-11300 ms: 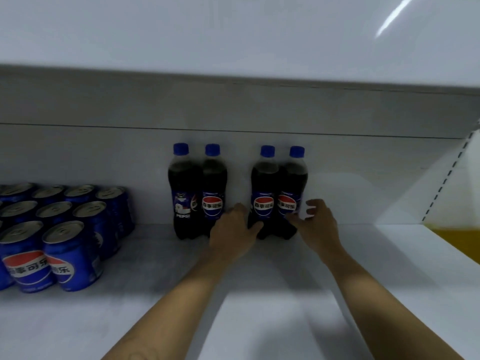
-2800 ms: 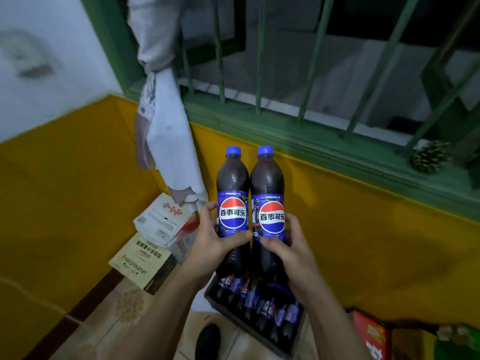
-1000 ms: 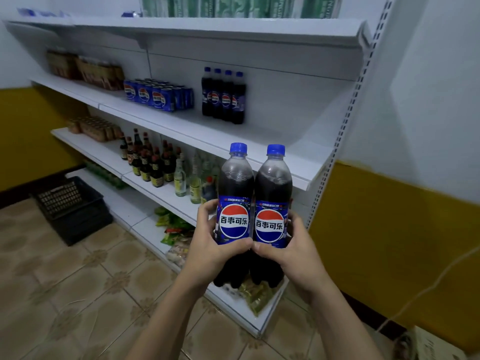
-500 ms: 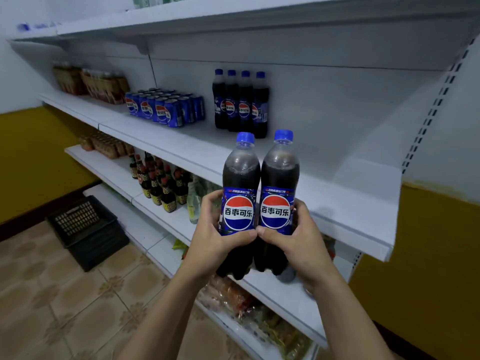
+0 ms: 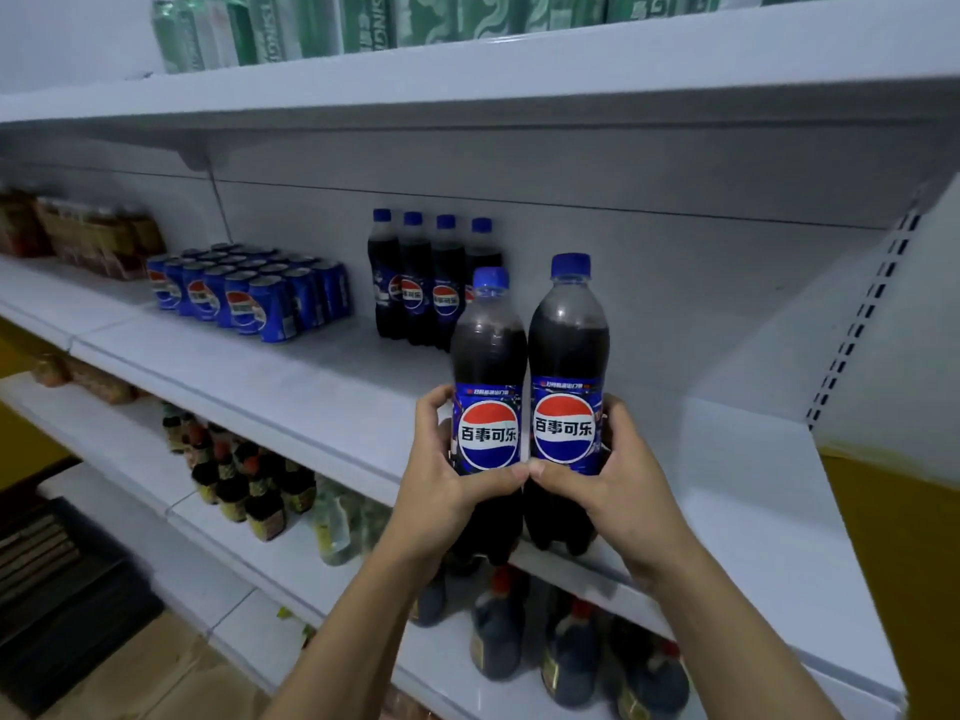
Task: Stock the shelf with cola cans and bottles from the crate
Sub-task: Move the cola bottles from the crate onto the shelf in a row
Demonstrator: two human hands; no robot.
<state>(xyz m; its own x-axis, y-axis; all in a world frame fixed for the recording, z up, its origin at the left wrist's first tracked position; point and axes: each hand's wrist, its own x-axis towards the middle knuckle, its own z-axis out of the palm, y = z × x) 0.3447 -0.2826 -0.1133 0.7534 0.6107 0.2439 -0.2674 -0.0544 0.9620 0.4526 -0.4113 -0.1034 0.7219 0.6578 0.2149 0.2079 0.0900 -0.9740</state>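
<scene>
Cola bottle (image 5: 488, 356) gripped in left hand (image 5: 441, 493), other bottle (image 5: 569, 345) gripped in right hand (image 5: 618, 485), 4 bottles (image 5: 415, 288) on shelf (image 5: 311, 387)

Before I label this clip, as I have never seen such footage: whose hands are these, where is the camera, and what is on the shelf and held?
No machine here: a person wears one wide-angle camera on the head, looking forward and down, so you see their own arms. The left hand grips the left cola bottle, the right hand grips the right cola bottle, both upright and side by side at the front of the white shelf. On it stand blue cola cans and, at the back, a row of four cola bottles.
</scene>
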